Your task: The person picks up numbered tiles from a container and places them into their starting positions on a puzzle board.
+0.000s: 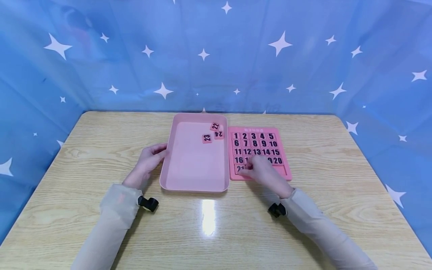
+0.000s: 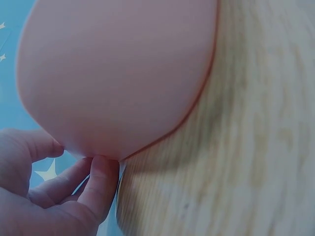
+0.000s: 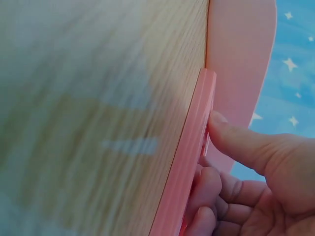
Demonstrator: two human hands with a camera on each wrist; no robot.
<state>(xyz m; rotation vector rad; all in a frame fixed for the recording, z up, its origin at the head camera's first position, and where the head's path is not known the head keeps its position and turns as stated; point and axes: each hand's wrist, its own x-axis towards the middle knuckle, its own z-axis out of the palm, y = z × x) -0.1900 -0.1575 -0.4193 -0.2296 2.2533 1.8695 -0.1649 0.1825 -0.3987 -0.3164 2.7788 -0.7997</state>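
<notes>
My left hand (image 1: 148, 161) is at the left side of a pink tray (image 1: 195, 183). In the left wrist view its thumb and fingertips (image 2: 101, 164) touch the outside of the tray's wall. My right hand (image 1: 261, 170) is over the lower part of a pink number board (image 1: 285, 150), covering some tiles of its lower rows. Its thumb and curled fingers are at the tile marked 21 (image 1: 240, 168), in the board's bottom left corner. In the right wrist view the thumb (image 3: 229, 132) meets the tile's edge, just above the board's side.
Loose tiles marked 22 (image 1: 215, 126), 23 (image 1: 207, 138) and 24 (image 1: 218, 134) lie in the tray's upper right. The board stands close against the tray's right side, with rows 1 to 20 in order. Both are on a wooden table (image 1: 114, 138) before a blue starry cloth (image 1: 236, 63).
</notes>
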